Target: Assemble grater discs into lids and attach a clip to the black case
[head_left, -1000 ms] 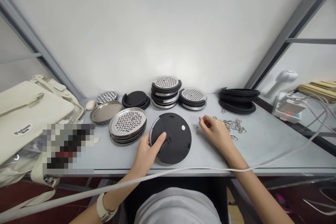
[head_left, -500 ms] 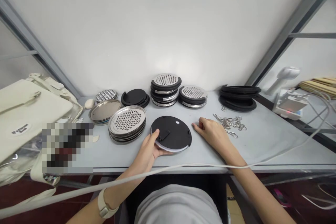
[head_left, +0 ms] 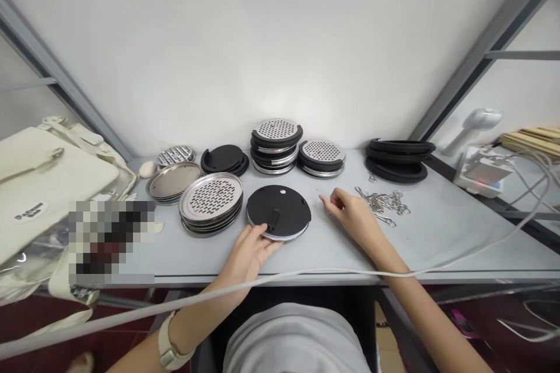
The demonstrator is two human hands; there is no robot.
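A round black disc [head_left: 286,210] with a silver rim, a small latch-like piece and a white spot lies nearly flat, low over the table. My left hand [head_left: 251,250] grips its near left edge, thumb on top and fingers at the underside. To the right of the disc, my right hand [head_left: 350,213] rests on the table with curled fingers and the thumb pointing left. What its fingers hold, if anything, is hidden. Just beyond this hand lies a loose pile of small metal snap hooks [head_left: 387,203]. Left of the disc stands a stack of metal grater plates [head_left: 212,201].
Along the wall stand stacks of black-rimmed graters [head_left: 276,131], another such stack [head_left: 324,154], black discs [head_left: 225,160] and black rings [head_left: 396,169]. Plain metal plates [head_left: 172,180] sit farther left. A white cable [head_left: 306,272] crosses before me. A bag [head_left: 56,180] and a scanner [head_left: 475,128] flank the table.
The disc has shifted slightly left and away from me and lies flatter. My left hand's grip has slid to its near edge. My right hand has barely moved.
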